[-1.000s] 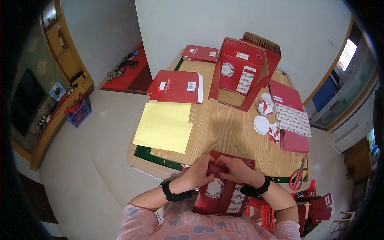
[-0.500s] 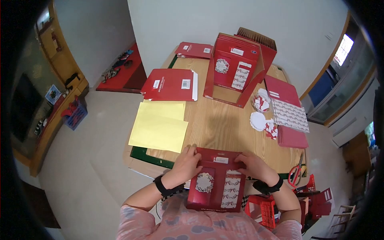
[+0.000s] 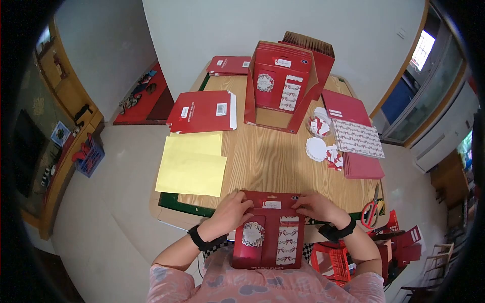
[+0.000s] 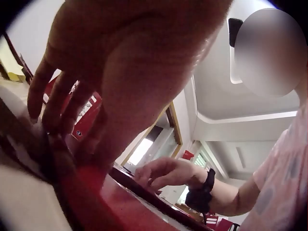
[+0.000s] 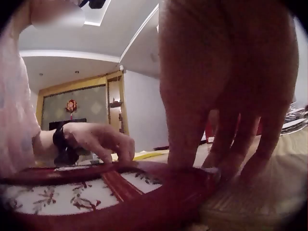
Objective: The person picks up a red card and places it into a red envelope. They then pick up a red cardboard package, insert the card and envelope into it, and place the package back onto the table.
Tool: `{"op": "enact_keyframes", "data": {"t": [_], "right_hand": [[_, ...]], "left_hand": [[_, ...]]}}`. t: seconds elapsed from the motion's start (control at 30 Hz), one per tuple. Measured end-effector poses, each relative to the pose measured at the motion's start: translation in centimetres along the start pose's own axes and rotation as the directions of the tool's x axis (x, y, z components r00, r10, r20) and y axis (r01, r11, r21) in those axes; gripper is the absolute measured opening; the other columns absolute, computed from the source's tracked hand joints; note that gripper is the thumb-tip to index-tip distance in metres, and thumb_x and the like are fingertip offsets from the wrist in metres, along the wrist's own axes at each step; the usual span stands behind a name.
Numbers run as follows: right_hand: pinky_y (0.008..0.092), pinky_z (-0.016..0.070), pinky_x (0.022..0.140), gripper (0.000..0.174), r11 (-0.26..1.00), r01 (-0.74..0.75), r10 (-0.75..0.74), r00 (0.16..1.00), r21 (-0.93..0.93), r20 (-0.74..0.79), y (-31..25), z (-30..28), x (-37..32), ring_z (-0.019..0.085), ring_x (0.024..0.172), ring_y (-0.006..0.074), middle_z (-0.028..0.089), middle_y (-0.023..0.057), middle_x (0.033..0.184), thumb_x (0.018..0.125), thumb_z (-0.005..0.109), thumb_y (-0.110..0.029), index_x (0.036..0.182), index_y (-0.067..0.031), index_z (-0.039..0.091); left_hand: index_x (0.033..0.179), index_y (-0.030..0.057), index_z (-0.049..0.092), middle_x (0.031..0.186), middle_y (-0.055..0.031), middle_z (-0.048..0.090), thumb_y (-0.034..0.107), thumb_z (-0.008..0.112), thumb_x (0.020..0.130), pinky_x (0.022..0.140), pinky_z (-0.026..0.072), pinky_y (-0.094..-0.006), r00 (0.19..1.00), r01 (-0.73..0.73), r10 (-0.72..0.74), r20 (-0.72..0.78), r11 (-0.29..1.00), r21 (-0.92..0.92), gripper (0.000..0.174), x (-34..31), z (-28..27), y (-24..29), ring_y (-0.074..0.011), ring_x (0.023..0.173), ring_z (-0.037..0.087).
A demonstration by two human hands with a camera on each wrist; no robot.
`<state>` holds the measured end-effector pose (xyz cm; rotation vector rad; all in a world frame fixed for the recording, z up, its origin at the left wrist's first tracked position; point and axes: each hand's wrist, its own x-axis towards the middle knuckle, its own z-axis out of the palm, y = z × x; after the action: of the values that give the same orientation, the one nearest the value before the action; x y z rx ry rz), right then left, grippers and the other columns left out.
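Note:
A red pack of money wallets (image 3: pixel 271 235) stands tilted against the table's near edge, front side towards me. On it are a wreath-shaped tag, a white bow-patterned strip and a white label below the hang hole. My left hand (image 3: pixel 232 212) grips its upper left corner, thumb on the front and fingers over the edge. At the upper right corner my right hand (image 3: pixel 319 207) pinches the pack, fingers reaching down over its far side in the right wrist view. Black straps circle both wrists.
A red display box (image 3: pixel 281 86) holding similar packs stands at the back. Flat red sleeves (image 3: pixel 204 111) and yellow sheets (image 3: pixel 192 169) lie left. To the right are white round tags (image 3: pixel 316 149), patterned cards (image 3: pixel 358 138) and red-handled scissors (image 3: pixel 370 213) near the edge.
Both hands have moved apart from the pack's top middle to its two upper corners, uncovering the white label. The pack has straightened from a slant, and the view has shifted.

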<state>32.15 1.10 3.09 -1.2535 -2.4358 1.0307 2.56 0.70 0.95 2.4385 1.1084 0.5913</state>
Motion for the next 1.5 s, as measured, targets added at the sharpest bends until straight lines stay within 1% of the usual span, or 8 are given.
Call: {"op": "enact_keyframes", "data": {"t": [0.07, 0.37, 0.57, 0.67, 0.87, 0.97, 1.17, 1.5], "right_hand": [[0.0385, 0.0475, 0.073, 0.017, 0.998, 0.033, -0.036, 0.997, -0.045, -0.069, 0.5, 0.3, 0.0, 0.059, 0.083, 0.0325, 0.063, 0.0139, 0.088, 0.079, 0.063, -0.013, 0.093, -0.003, 0.065], [0.0337, 0.0483, 0.068, 0.013, 0.994, -0.112, 0.112, 0.994, -0.014, -0.006, 0.6, 0.9, 0.4, 0.061, 0.078, 0.0278, 0.064, 0.0127, 0.085, 0.083, 0.06, -0.012, 0.092, -0.0033, 0.065], [0.0378, 0.0483, 0.072, 0.014, 0.999, -0.04, 0.04, 0.999, 0.01, -0.006, 0.4, 0.9, 0.6, 0.06, 0.082, 0.0322, 0.064, 0.0136, 0.088, 0.083, 0.057, -0.012, 0.092, -0.0037, 0.063], [0.0386, 0.0479, 0.072, 0.012, 0.989, 0.03, -0.05, 0.99, -0.145, -0.134, 0.4, 2.1, 0.7, 0.059, 0.084, 0.0318, 0.061, 0.0124, 0.086, 0.083, 0.057, -0.011, 0.09, -0.0039, 0.062], [0.0395, 0.0473, 0.073, 0.011, 0.981, 0.027, -0.067, 0.977, -0.194, -0.203, 0.0, 3.0, 0.6, 0.058, 0.084, 0.0322, 0.06, 0.013, 0.086, 0.083, 0.055, -0.011, 0.09, -0.0047, 0.061], [0.0398, 0.0468, 0.073, 0.011, 0.999, -0.008, 0.006, 0.999, 0.047, 0.054, 0.1, 1.4, 0.6, 0.057, 0.084, 0.0334, 0.059, 0.0144, 0.087, 0.083, 0.055, -0.011, 0.091, -0.0051, 0.06], [0.0395, 0.0467, 0.073, 0.011, 0.998, -0.034, 0.028, 0.991, -0.046, -0.128, 0.5, 2.8, 0.9, 0.057, 0.085, 0.0331, 0.058, 0.014, 0.088, 0.084, 0.054, -0.011, 0.091, -0.0058, 0.06], [0.0379, 0.0471, 0.073, 0.012, 0.993, 0.045, -0.066, 0.975, -0.106, -0.211, 0.0, 2.4, 0.3, 0.057, 0.085, 0.0313, 0.059, 0.0126, 0.086, 0.081, 0.059, -0.013, 0.089, -0.0047, 0.062]], "left_hand": [[0.09, 0.0031, 0.061, 0.085, -0.0127, 0.052, 0.014, 0.069, 0.072, 0.076, 0.0444, -0.038, 0.999, -0.042, 0.042, -0.005, 0.999, -0.013, 0.022, 0.0, 0.4, -0.4, -0.0307, 0.087, 0.052], [0.1, 0.0068, 0.064, 0.087, -0.0119, 0.052, 0.015, 0.068, 0.073, 0.078, 0.044, -0.0379, 0.997, -0.017, 0.014, 0.074, 0.999, 0.042, 0.028, 0.0, 0.3, 0.5, -0.0299, 0.089, 0.051], [0.101, 0.0082, 0.064, 0.087, -0.0111, 0.053, 0.016, 0.068, 0.074, 0.078, 0.0435, -0.0374, 0.999, -0.016, 0.016, 0.033, 1.0, -0.014, 0.028, 0.0, 0.2, 0.5, -0.0294, 0.088, 0.051], [0.101, 0.0087, 0.064, 0.087, -0.0103, 0.053, 0.018, 0.068, 0.075, 0.078, 0.0427, -0.0375, 0.994, -0.104, 0.104, -0.018, 0.995, 0.005, 0.027, 0.2, 0.9, -0.1, -0.029, 0.088, 0.051], [0.104, 0.0106, 0.063, 0.089, -0.0099, 0.053, 0.021, 0.066, 0.078, 0.076, 0.0422, -0.0379, 0.994, -0.082, 0.074, 0.074, 0.99, 0.117, 0.028, 0.5, 0.9, 0.5, -0.0285, 0.088, 0.051], [0.104, 0.0105, 0.063, 0.091, -0.0106, 0.053, 0.021, 0.066, 0.078, 0.077, 0.0429, -0.0375, 0.991, -0.069, 0.064, 0.114, 0.997, 0.039, 0.028, 0.4, 1.3, 0.6, -0.0286, 0.088, 0.051], [0.104, 0.0083, 0.063, 0.091, -0.0112, 0.052, 0.018, 0.067, 0.077, 0.077, 0.0443, -0.0361, 0.996, -0.061, 0.062, 0.057, 0.998, -0.021, 0.028, 0.3, 1.7, 0.8, -0.0293, 0.086, 0.052], [0.103, 0.0069, 0.065, 0.09, -0.0106, 0.053, 0.017, 0.067, 0.077, 0.075, 0.0442, -0.0353, 0.997, -0.06, 0.058, 0.055, 0.997, 0.041, 0.028, 0.5, 1.3, 0.7, -0.0273, 0.085, 0.051]]}}
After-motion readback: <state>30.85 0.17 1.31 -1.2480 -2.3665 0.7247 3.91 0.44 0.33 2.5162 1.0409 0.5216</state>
